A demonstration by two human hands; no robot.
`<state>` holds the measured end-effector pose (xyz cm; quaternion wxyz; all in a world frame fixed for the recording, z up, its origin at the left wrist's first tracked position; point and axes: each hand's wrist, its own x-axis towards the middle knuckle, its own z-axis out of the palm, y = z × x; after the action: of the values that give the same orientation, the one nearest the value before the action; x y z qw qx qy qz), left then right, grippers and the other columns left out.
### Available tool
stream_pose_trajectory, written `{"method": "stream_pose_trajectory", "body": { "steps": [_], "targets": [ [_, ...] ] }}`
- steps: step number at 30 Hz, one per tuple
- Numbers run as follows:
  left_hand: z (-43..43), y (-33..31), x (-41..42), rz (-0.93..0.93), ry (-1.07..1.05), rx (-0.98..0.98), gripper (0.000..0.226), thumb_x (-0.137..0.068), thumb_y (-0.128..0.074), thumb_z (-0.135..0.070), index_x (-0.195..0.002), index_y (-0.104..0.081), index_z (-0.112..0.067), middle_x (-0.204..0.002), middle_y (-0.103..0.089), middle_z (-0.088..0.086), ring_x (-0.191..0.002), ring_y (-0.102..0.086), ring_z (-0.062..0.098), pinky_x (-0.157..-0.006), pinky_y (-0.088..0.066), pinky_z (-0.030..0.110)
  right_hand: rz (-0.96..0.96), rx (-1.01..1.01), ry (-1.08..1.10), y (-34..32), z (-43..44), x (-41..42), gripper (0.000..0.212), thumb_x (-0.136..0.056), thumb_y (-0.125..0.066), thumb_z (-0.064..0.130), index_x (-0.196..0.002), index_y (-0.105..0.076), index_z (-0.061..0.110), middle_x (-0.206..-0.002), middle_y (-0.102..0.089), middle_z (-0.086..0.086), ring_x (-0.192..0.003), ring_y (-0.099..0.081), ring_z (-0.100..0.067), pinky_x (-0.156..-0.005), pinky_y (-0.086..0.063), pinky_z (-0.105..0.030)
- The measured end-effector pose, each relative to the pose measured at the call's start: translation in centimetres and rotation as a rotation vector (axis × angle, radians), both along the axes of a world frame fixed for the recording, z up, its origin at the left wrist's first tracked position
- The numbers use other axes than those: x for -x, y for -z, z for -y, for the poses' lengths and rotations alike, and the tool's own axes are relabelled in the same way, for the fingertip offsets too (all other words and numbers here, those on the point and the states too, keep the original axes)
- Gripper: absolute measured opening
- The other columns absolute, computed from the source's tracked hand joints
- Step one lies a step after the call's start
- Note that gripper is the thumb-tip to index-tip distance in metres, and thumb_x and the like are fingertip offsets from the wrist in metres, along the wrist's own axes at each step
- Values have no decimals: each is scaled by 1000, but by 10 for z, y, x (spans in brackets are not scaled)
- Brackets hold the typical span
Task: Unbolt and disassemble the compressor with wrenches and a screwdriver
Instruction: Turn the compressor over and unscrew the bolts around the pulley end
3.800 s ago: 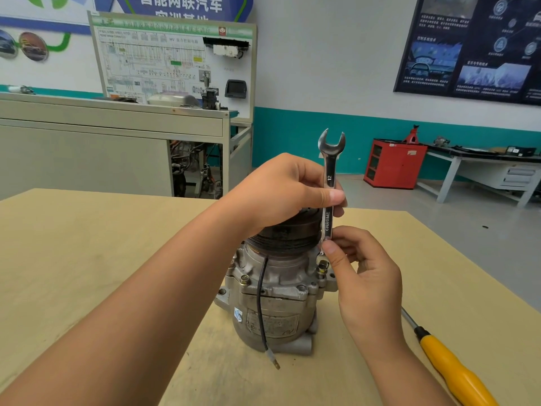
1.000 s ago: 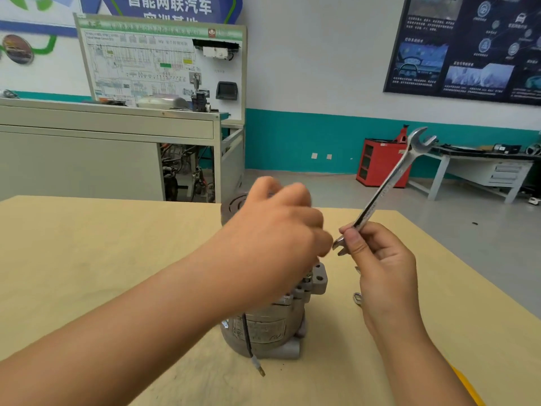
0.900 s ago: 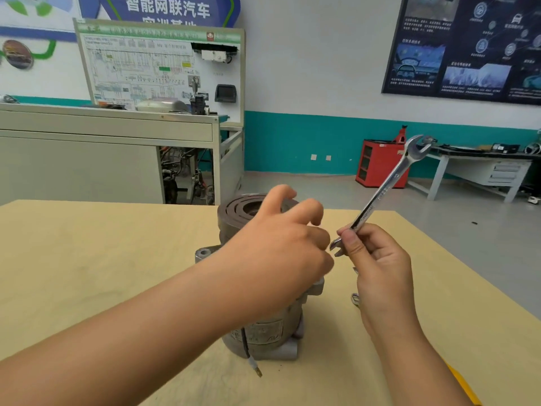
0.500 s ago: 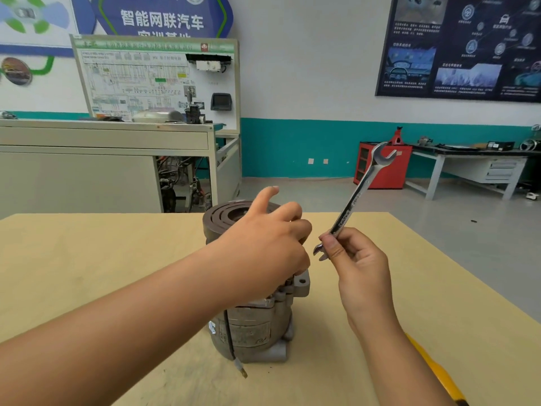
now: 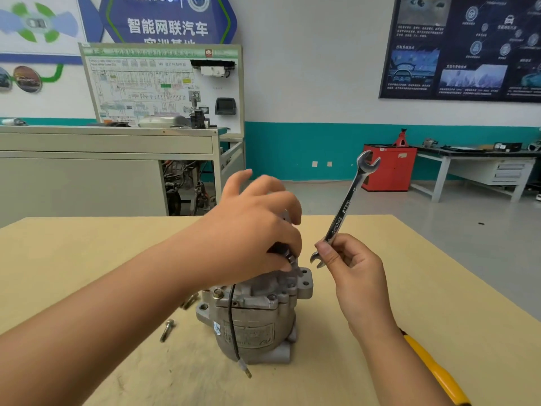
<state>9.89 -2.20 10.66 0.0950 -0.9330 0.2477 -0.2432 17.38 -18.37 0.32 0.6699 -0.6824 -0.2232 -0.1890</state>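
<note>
Chrome wrench (image 5: 347,206) pinched in your right hand (image 5: 355,265), left hand (image 5: 251,230) gripping the compressor (image 5: 254,326) — seat it squarely before turning.

The compressor (image 5: 251,323), a grey cast-metal body with a black wire (image 5: 232,317) hanging down its front, stands upright on the desk (image 5: 87,259), its top covered by the curled fingers of the left grip (image 5: 257,230). The silver open-ended wrench (image 5: 345,206), stamped CHROME STEEL, slants upward, pinched near its lower end by the right grip (image 5: 354,268). Two loose bolts (image 5: 167,329) lie just left of the compressor; the yellow screwdriver handle (image 5: 433,370) lies to its right.
</note>
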Motion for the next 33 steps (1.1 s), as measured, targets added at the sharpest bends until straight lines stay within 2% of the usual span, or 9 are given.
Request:
{"method": "stream_pose_trajectory", "body": {
  "steps": [4,6,12,15,17,21,28,31,33],
  "targets": [
    [-26,-1,28,126,116,196,17,-72,-76,-39,-87,-73,-33,-113,-57,-8,-116,-38,17,-101,-27,51,16,23,-5,2,-2,-1,20,-89,-63,19,-71,-63,26,-69,-66,9,-66,-58,-5,-62,-45,-12],
    [-47,6,42,117,108,301,24,-72,-71,-50,-87,-73,-31,-109,-57,-9,-109,-42,15,-92,-37,45,28,27,-5,3,-2,-1,22,-89,-63,18,-69,-63,28,-70,-67,10,-66,-59,-5,-63,-45,-11],
    [-113,70,66,38,-83,423,27,-78,-58,-56,-83,-69,-32,-95,-56,-17,-91,-46,5,-76,-46,41,44,52,-11,6,-5,-2,22,-89,-63,18,-71,-64,30,-69,-66,8,-64,-57,-5,-65,-46,-17],
    [-142,100,63,-46,-190,446,19,-76,-69,-53,-81,-70,-35,-92,-57,-18,-88,-50,8,-75,-48,43,44,66,-18,8,-7,-3,24,-89,-63,17,-71,-65,33,-69,-66,8,-64,-57,-5,-66,-47,-20],
    [-157,111,58,-138,-295,473,12,-73,-76,-42,-83,-71,-39,-94,-56,-20,-93,-50,9,-83,-45,44,43,79,-31,9,-8,-2,23,-89,-62,16,-73,-65,33,-69,-65,8,-65,-56,-5,-67,-47,-21],
    [-173,124,41,-341,-412,386,15,-81,-68,-44,-96,-68,-42,-98,-53,-23,-101,-45,4,-91,-40,31,58,87,-34,10,-8,-1,22,-89,-62,16,-74,-65,33,-69,-64,10,-64,-54,-3,-65,-45,-18],
    [-176,136,18,-466,-426,300,19,-92,-60,-35,-109,-66,-38,-91,-52,-28,-94,-44,-1,-83,-37,13,39,67,-51,11,-8,-3,17,-86,-63,20,-71,-65,28,-66,-63,10,-64,-51,-5,-65,-44,-21],
    [-173,141,13,-476,-418,297,22,-92,-59,-33,-114,-65,-35,-93,-52,-25,-94,-43,0,-82,-35,12,45,60,-47,9,-8,0,13,-83,-62,30,-71,-65,25,-64,-62,10,-59,-51,-2,-49,-37,-10],
    [-173,144,12,-471,-408,300,24,-93,-58,-31,-116,-65,-34,-93,-51,-24,-92,-41,0,-80,-32,10,53,55,-42,9,-8,1,16,-86,-63,24,-69,-63,24,-63,-62,10,-57,-51,-2,-41,-31,-5]
  ]
}}
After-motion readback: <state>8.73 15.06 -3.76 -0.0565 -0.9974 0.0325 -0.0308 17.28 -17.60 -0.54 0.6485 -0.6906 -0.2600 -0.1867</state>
